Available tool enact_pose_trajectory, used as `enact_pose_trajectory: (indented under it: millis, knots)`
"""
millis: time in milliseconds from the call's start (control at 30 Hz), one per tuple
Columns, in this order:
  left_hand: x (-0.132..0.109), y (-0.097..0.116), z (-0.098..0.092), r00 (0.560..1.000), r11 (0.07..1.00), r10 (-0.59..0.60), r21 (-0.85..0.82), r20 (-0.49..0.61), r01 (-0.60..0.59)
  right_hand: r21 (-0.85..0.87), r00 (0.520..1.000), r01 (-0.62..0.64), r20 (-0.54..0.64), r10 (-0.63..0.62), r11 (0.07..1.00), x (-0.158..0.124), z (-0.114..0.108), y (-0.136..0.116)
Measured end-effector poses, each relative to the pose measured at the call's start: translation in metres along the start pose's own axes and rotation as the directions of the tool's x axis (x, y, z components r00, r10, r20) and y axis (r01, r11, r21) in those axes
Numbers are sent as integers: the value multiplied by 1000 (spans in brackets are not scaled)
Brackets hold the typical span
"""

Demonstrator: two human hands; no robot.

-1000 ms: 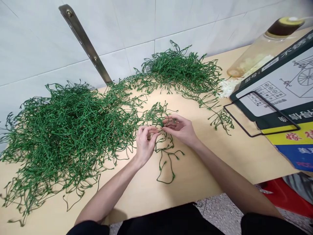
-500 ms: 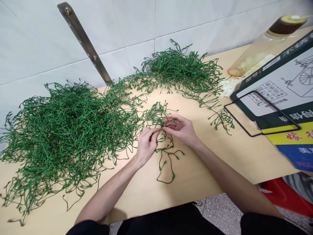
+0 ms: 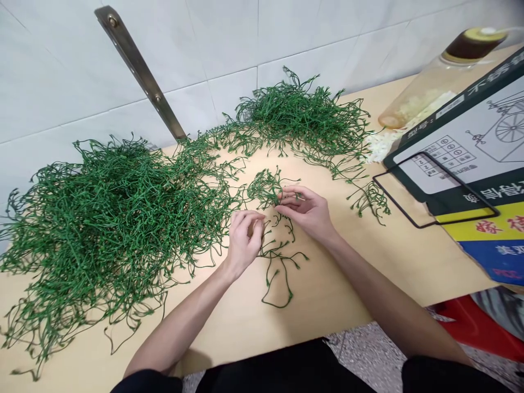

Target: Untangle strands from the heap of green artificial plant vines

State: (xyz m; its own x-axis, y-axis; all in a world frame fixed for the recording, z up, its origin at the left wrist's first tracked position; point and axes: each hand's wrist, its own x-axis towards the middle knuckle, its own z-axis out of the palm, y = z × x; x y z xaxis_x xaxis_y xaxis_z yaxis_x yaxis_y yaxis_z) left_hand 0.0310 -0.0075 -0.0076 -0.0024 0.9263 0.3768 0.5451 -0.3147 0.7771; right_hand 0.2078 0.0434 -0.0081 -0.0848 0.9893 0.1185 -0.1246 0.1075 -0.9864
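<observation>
Thin green stems with small forked tips, seemingly artificial flower stems, lie before me. My left hand is over the table, its fingers curved and its thumb a little apart from them; I see nothing held there. Close by on the right, my right hand has thumb and fingertips brought together at a green stem, partly hidden by the fingers. A small bunch of green stems lies just beyond both hands. Nearer to me, a few loose stems lie on the tabletop, one bent in a loop.
A large tangled heap of green stems covers the left of the table. Another heap lies by the tiled wall. At right are a bottle, white bits, a printed carton and a black wire frame.
My hands have moved apart from where their fingertips met. The right hand has shifted slightly right, and the left thumb has parted from the fingers. The heaps have stayed put.
</observation>
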Motion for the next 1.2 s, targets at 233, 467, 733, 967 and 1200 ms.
enact_pose_trajectory:
  millis: [233, 467, 733, 967, 1200]
  knots:
    - [0, -5, 2, 981, 984, 171, -66, 87, -166, 21, 993, -34, 111, 31, 999, -3, 1, 3]
    - [0, -9, 2, 990, 989, 112, -109, 80, -103, -10, 989, -31, 142, 32, 999, -4, 2, 3]
    - [1, -5, 0, 985, 982, 147, -130, 94, -135, -131, 992, 31, 123, -15, 991, -6, 6, 4]
    - [1, -7, 1, 983, 984, 161, -86, 85, -154, -193, 992, 70, 119, -48, 979, -6, 5, 8]
    - [-2, -11, 8, 997, 977, 14, -212, 80, 4, -235, 990, 97, 122, -69, 967, -7, 7, 6]
